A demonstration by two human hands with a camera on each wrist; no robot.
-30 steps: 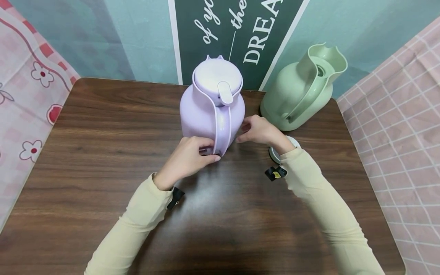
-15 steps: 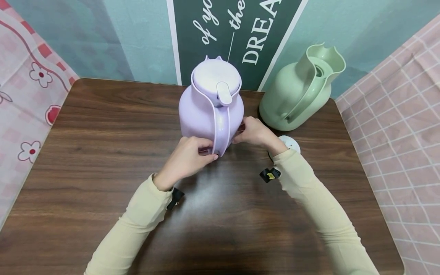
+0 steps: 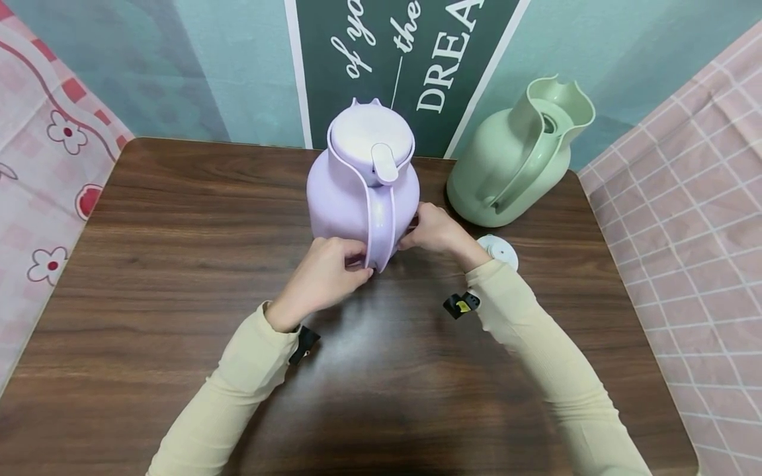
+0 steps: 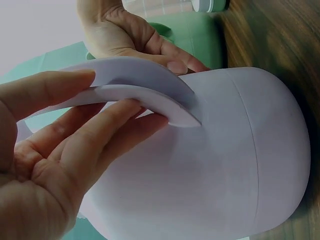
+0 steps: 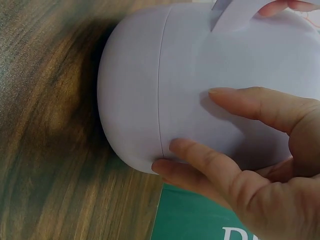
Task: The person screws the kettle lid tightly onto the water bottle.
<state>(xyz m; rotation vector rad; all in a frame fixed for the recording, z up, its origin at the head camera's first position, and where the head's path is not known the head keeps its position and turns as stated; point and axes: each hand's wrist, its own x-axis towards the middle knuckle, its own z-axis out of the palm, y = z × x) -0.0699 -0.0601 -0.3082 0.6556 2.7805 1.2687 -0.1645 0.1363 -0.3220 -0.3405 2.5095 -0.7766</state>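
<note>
A lilac vacuum jug (image 3: 339, 192) with its lid on stands upright at the back middle of the table. Its handle (image 3: 380, 225) faces the person. My left hand (image 3: 318, 274) grips the lower part of this handle, thumb on one side and fingers tucked at the other, as the left wrist view shows. At the jug's lower right side is my right hand (image 3: 437, 228). In the right wrist view its thumb and extended fingers (image 5: 210, 160) spread against the lilac body, near the seam above the base.
A pale green jug (image 3: 500, 165) without a lid stands at the back right. Between it and the right sleeve lies a round white stopper (image 3: 503, 251), partly hidden by the forearm. A fabric backdrop (image 3: 250, 66) hangs behind the wooden table (image 3: 178, 264).
The right hand has moved left and in against the lilac jug's side, uncovering more of the white stopper. The left hand keeps its hold on the handle. The head view has shifted slightly.
</note>
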